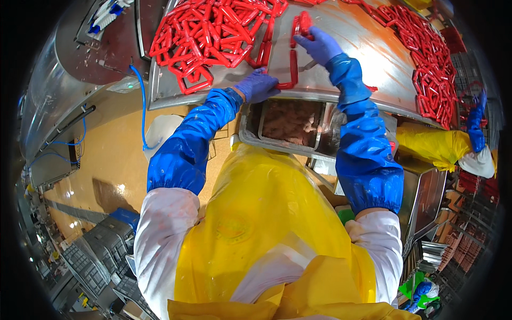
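We tag a food factory: heaped red sausages (205, 40), steel table (389, 69), raw meat (290, 125), yellow apron (261, 197).

Left hand: purple-gloved (258, 85), fingertips at lower bend of red link strand (294, 66); closure of grip unclear.
Right hand: purple-gloved (321, 47), raised farther up the table, fingertips at strand's upper links; closure likewise unclear.
Steel table (349, 64): reddish smears; large link heap (205, 37) left, second heap (429, 72) right.
Grey bin (332, 125): below table edge, pinkish-brown contents.
Co-worker: far right, yellow apron (429, 143), blue sleeve (474, 125).
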### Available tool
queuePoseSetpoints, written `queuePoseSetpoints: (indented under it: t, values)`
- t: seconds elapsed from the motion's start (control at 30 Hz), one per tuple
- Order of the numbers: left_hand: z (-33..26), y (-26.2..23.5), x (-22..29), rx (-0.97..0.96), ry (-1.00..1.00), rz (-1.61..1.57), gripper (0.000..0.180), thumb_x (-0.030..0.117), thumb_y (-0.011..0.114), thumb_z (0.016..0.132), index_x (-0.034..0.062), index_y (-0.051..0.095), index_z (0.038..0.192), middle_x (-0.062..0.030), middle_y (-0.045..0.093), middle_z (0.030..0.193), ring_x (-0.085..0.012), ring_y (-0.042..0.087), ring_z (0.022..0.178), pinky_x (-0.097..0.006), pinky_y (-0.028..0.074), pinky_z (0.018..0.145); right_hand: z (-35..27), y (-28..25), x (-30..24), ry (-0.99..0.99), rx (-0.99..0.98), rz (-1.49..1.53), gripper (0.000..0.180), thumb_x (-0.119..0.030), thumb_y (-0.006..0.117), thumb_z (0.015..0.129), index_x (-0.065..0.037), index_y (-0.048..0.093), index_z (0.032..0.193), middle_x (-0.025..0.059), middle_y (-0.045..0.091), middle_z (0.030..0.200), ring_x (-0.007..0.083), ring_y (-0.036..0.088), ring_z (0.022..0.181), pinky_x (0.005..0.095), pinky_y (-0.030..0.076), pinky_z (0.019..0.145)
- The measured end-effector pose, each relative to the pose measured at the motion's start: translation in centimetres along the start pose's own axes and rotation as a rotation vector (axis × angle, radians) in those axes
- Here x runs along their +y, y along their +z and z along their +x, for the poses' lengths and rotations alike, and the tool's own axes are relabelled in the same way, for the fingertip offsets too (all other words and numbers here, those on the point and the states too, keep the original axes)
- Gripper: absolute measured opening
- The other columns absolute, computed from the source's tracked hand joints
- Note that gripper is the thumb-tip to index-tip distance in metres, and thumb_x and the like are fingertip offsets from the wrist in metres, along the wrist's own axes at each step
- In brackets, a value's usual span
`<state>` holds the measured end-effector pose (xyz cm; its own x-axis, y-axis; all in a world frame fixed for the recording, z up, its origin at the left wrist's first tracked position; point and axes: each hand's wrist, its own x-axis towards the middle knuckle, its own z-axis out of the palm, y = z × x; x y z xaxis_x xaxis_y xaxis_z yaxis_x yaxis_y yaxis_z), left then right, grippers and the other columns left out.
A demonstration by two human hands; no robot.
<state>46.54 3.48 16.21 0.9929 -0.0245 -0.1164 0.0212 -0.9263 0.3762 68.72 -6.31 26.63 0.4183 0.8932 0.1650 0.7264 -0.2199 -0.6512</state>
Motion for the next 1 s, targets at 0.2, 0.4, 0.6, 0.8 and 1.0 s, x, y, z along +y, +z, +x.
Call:
queuePoseSetpoints:
  t: [0.2,0.4,0.6,0.8,1.0]
  values:
    - [-0.8,4.8,-4.3,0.099,0.167,0.506,0.016,0.023,0.063,0.083,0.0115,0.065,0.094,-0.0078,0.062,0.090,-0.0277,0.064,0.093,-0.055,0.037,0.105,-7.9,5.8,-1.5,0.561,-0.200,0.612,0.042,-0.044,0.058,0.097,-0.003,0.067,0.100,0.0081,0.069,0.083,0.0152,0.065,0.068,0.0320,0.054,0.059]
    - [1.3,-0.4,0.9,-0.158,-0.125,-0.477,0.015,0.019,0.054,0.094,0.0092,0.065,0.095,-0.0026,0.063,0.089,-0.0233,0.062,0.089,-0.040,0.044,0.095,-13.6,9.5,-1.6,0.725,-0.261,1.375,0.034,-0.038,0.052,0.101,-0.006,0.063,0.100,0.0039,0.064,0.078,0.0120,0.057,0.059,0.0242,0.048,0.049]
    - [3.6,3.0,1.7,-0.223,-0.209,-1.662,0.035,0.040,0.056,0.097,0.0073,0.067,0.098,0.0007,0.060,0.080,-0.0117,0.053,0.071,-0.026,0.044,0.065,-14.3,11.4,3.8,0.923,-0.532,2.082,0.033,-0.039,0.052,0.101,-0.008,0.061,0.094,0.0013,0.057,0.073,0.0103,0.050,0.055,0.0219,0.042,0.047]
    - [2.7,3.3,0.1,-0.332,-0.650,-1.301,0.042,0.047,0.050,0.099,0.0103,0.070,0.094,0.0018,0.060,0.067,-0.0101,0.049,0.051,-0.025,0.039,0.049,-15.9,15.4,1.8,0.321,0.096,0.369,0.032,-0.035,0.052,0.099,-0.006,0.065,0.098,0.0143,0.068,0.088,0.0287,0.066,0.072,0.0443,0.052,0.063]
    - [-0.1,-0.6,3.9,-0.091,-0.426,-0.817,0.037,0.034,0.057,0.098,0.0009,0.070,0.106,-0.0046,0.070,0.082,-0.0146,0.063,0.068,-0.030,0.050,0.061,-13.6,8.9,1.5,0.167,0.051,-0.166,0.025,-0.028,0.064,0.087,-0.008,0.066,0.102,0.0175,0.068,0.096,0.0381,0.065,0.091,0.0480,0.053,0.080]
